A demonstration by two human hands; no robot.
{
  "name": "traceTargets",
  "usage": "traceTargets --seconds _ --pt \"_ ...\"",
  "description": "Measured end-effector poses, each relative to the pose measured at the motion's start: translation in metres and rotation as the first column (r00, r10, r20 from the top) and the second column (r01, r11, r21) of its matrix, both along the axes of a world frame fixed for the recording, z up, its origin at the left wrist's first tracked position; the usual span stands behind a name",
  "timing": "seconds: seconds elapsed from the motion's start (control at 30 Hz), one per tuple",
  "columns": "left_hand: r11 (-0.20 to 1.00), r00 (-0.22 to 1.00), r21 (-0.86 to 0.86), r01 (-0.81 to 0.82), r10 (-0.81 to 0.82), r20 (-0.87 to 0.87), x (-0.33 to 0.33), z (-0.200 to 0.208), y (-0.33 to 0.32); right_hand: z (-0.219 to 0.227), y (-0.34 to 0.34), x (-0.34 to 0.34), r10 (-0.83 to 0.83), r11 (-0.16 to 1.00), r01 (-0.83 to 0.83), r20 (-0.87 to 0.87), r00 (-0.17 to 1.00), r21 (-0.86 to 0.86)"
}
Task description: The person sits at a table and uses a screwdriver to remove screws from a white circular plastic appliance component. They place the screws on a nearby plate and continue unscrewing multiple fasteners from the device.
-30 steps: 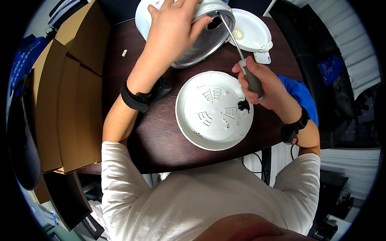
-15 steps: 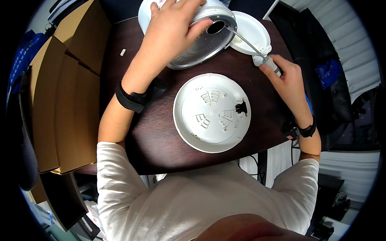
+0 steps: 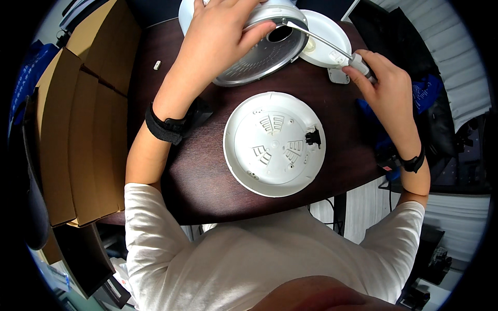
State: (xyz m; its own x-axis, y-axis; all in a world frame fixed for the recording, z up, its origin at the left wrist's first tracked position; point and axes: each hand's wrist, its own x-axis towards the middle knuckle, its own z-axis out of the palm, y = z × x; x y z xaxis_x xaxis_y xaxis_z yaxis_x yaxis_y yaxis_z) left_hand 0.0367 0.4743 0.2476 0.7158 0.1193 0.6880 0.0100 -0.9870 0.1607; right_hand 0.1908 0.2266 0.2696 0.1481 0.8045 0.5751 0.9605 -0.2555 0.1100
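A white drum-shaped appliance body [image 3: 280, 11], resembling a rice cooker, lies tipped at the far side of the table with its open metal-lined end [image 3: 254, 66] toward me. My left hand [image 3: 220, 44] grips its rim, thumb along the edge and other fingers partly cut off by the picture's top. In my right hand [image 3: 386, 85] is a screwdriver with a grey handle [image 3: 359, 63]. Its long shaft points left, the tip at the rim beside a dark round hole [image 3: 280, 34]. A round white slotted cover [image 3: 244, 140] with a black fitting [image 3: 313, 137] rests nearer me.
Behind the screwdriver lies a white round lid [image 3: 332, 32] with a small tab. A small white piece [image 3: 157, 65] sits on the dark table [image 3: 194, 181]. Cardboard boxes [image 3: 57, 145] stand along the left edge; black bags and blue plastic [image 3: 428, 90] are at the right.
My right hand has moved right and slightly up with the screwdriver. The tip has shifted left from beside the hole to the rim above it. My left hand keeps its grip.
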Motion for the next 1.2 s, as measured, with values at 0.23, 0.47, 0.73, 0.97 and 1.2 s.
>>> traceTargets --seconds 0.23,0.47,0.73,0.97,1.2 --pt "1.0 0.999 0.019 -0.01 0.011 -0.033 0.001 0.004 -0.004 0.023 -0.003 -0.007 -0.094 0.991 0.103 0.102 0.99 -0.086" --pt "1.0 0.999 0.005 -0.027 0.027 -0.035 0.0 0.005 -0.006 0.064 0.004 -0.01 -0.045 0.978 0.114 0.358 0.933 -0.174" --pt "1.0 0.999 -0.009 -0.011 0.011 -0.031 0.0 0.004 -0.005 0.051 0.0 -0.004 -0.043 0.985 0.079 0.222 0.974 -0.156" --pt "0.997 0.998 0.038 -0.061 0.062 -0.026 0.001 0.003 -0.01 0.054 0.002 -0.024 -0.145 0.963 0.215 0.36 0.922 -0.164" --pt "0.998 0.998 0.022 -0.062 0.063 -0.015 0.004 0.0 -0.008 0.051 0.009 -0.04 -0.219 0.937 0.311 0.429 0.876 -0.157"
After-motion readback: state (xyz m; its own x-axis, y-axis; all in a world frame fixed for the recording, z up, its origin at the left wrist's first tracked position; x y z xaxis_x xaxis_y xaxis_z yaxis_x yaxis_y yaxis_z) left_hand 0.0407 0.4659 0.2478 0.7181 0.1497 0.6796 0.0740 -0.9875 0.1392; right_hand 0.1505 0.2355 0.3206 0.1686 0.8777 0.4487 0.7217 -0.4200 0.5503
